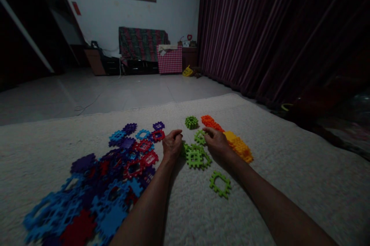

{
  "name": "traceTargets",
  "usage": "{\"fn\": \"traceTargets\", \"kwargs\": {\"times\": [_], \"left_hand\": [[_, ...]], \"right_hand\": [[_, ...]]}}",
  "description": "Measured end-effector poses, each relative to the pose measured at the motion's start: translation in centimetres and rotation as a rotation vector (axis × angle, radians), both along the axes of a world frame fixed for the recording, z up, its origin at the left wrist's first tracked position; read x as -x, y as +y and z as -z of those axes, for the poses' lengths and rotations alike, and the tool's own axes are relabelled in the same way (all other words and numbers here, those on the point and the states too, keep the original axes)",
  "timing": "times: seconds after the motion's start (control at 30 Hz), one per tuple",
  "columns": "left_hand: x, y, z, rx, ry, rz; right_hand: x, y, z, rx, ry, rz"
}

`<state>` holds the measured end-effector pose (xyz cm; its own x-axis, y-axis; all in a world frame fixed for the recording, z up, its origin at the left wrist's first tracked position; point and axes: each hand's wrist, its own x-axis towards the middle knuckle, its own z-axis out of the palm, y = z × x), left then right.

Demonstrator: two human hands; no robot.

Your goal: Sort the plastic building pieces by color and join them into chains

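My left hand (172, 144) is closed, its fingers curled beside the left edge of the green piece pile (194, 158); whatever it may hold is hidden. With thumb and fingers pinched, my right hand (215, 140) grips the edge of a light green piece (200, 137) just behind that pile. A small green stack (191, 122) stands farther back between the hands. One green frame piece (220, 184) lies alone near my right forearm. Orange pieces (212, 123) and a row of yellow pieces (239, 146) are beyond and right of my right hand.
A large heap of blue, purple and red pieces (110, 176) spreads left of my left forearm. Everything lies on a cream quilted mat (289, 176). Across the tiled floor (138, 91) stand a low cabinet and a red checked cloth (170, 61). Purple curtains (239, 26) hang at right.
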<state>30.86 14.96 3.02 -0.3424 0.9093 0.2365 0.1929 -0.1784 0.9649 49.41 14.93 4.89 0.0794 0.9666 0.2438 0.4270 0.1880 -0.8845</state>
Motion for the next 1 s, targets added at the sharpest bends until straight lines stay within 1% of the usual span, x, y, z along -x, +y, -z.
{"fn": "traceTargets", "kwargs": {"times": [0.1, 0.17, 0.23, 0.3, 0.37, 0.43, 0.5, 0.53, 0.6, 0.67, 0.77, 0.87, 1.0], "left_hand": [[0.0, -0.1, -0.1, 0.008, -0.014, -0.009], [0.0, -0.1, -0.2, 0.005, -0.029, -0.015], [-0.1, -0.2, -0.4, -0.001, -0.037, -0.016], [-0.1, -0.2, -0.5, -0.004, -0.028, -0.017], [-0.1, -0.3, -0.6, -0.001, -0.016, -0.017], [-0.1, -0.3, -0.6, 0.003, -0.017, -0.015], [-0.1, -0.3, -0.7, 0.006, -0.024, -0.014], [-0.1, -0.3, -0.6, 0.006, -0.025, -0.016], [-0.1, -0.3, -0.6, 0.005, -0.027, -0.020], [-0.1, -0.2, -0.5, 0.005, -0.027, -0.017], [-0.1, -0.2, -0.4, 0.002, -0.029, -0.009], [-0.2, -0.2, -0.4, -0.005, -0.047, -0.015], [-0.2, -0.2, -0.4, -0.003, -0.053, -0.015]], "right_hand": [[-0.2, -0.4, -1.0, -0.095, -0.080, 0.024], [-0.4, -0.5, -1.7, -0.165, -0.207, 0.025], [-0.6, -0.4, -2.2, -0.187, -0.398, -0.012], [-0.6, -0.5, -2.4, -0.176, -0.588, -0.067], [-0.5, -0.6, -2.4, -0.182, -0.713, -0.130], [-0.3, -0.7, -2.3, -0.224, -0.749, -0.196], [-0.1, -0.6, -2.0, -0.284, -0.728, -0.235], [-0.1, -0.5, -1.9, -0.311, -0.704, -0.231], [-0.2, -0.3, -1.7, -0.327, -0.655, -0.174], [-0.3, -0.3, -1.5, -0.271, -0.643, -0.078], [-0.1, -0.7, -1.5, -0.135, -0.697, 0.054], [0.5, -1.4, -1.7, -0.019, -0.776, 0.075], [1.3, -1.6, -2.2, 0.077, -0.851, 0.073]]}}
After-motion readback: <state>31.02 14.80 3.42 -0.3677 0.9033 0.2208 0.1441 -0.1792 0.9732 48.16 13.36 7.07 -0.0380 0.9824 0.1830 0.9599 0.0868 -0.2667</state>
